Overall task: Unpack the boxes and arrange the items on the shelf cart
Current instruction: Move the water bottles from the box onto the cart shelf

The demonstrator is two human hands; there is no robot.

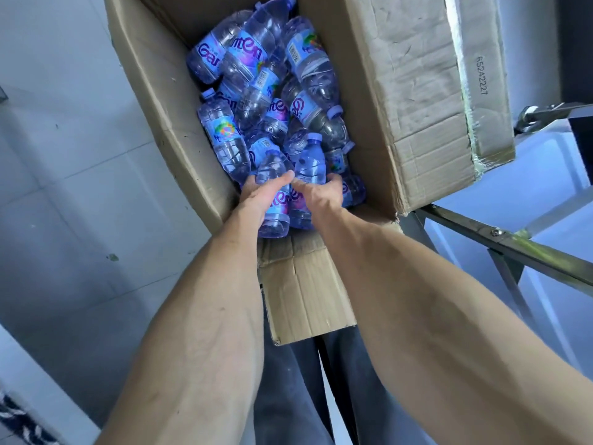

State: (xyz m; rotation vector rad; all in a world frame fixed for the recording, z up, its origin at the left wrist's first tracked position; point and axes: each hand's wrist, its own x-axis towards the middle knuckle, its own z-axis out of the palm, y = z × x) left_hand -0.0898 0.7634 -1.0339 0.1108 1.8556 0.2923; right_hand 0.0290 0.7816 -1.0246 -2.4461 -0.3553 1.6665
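Small water bottles with blue-purple labels and pale purple caps lie jumbled in a heap [256,78] inside an open cardboard box [154,101], pointing every which way, some with a barcode up and some with the brand lettering. At the near end of the heap two of them are being taken up side by side, caps pointing away from the person. The left hand [261,197] grips the left bottle [274,200], thumb across its top and fingers curled under its far side, the bottle's ribbed base sticking out toward the person. The right hand [321,192] grips the right bottle [309,165] just beside it, fingers wrapped round its body below the cap (the two bottles touch or nearly touch along their sides; which one cannot be told). Both forearms reach in over the box's near edge, where a creased flap [308,290] hangs down toward the person's dark trousers [288,396]. The box's right-hand flap [414,91] is folded outward, wrinkled, with a strip of tape and a printed number along its outer edge. Beyond it on the right runs the metal frame of a cart [500,239], one bar slanting past the box's corner. A pale tiled floor [64,155] lies on the left under the box.
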